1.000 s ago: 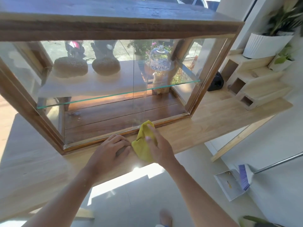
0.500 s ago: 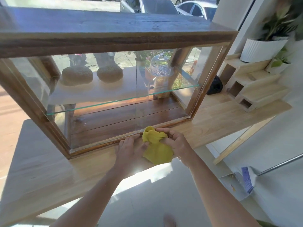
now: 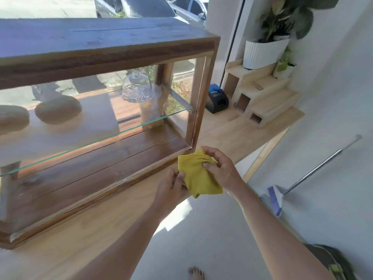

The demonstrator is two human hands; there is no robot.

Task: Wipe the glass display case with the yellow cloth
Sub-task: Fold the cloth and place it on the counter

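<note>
The glass display case [image 3: 105,57] has a dark wooden frame and a glass shelf, and stands on a pale wooden counter [image 3: 232,130]. Just in front of its lower right corner I hold the yellow cloth [image 3: 196,178] with both hands, off the glass. My right hand [image 3: 219,168] pinches the cloth's upper part between thumb and fingers. My left hand [image 3: 171,188] grips its left edge from below. The cloth hangs crumpled between them.
Inside the case are two round loaves [image 3: 58,110] and a glass dome [image 3: 137,87]. A black device [image 3: 217,100], a stepped wooden stand [image 3: 260,98] and a white plant pot [image 3: 264,51] sit to the right. A broom [image 3: 276,199] lies on the floor.
Both hands with the cloth have shifted from the middle of the case's bottom edge to its right corner and lifted off the counter. My view has swung rightward.
</note>
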